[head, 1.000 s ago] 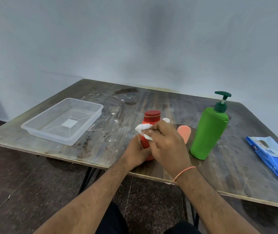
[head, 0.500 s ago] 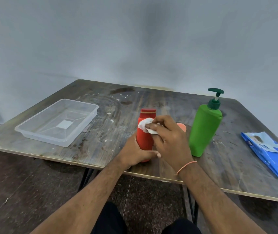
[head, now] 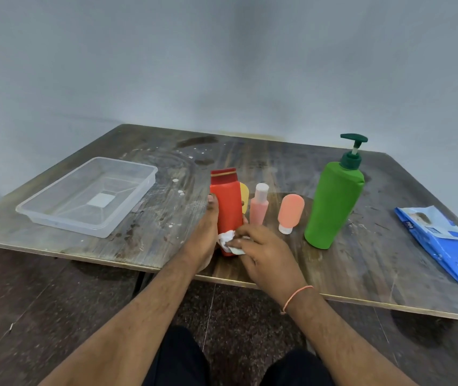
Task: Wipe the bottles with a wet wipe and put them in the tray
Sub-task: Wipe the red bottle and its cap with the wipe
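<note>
Two hands on the red bottle (head: pixel 226 207): left hand (head: pixel 204 238) fingers around it; right hand (head: pixel 264 254) fingers pinching the wet wipe (head: pixel 229 242) against its base

A red bottle (head: pixel 227 207) with a darker red cap is standing upright near the tabletop's front edge, a crumpled white wet wipe (head: pixel 229 242) pressing against its lower part. Just behind it a yellow bottle (head: pixel 245 196) is peeking out, mostly hidden. Beside these, a slim pink bottle (head: pixel 258 207) is standing upright, and a peach bottle (head: pixel 290 212) is resting cap down. A tall green pump bottle (head: pixel 332 202) is standing further right. The clear plastic tray (head: pixel 63 215) is sitting empty, well apart on the left.
</note>
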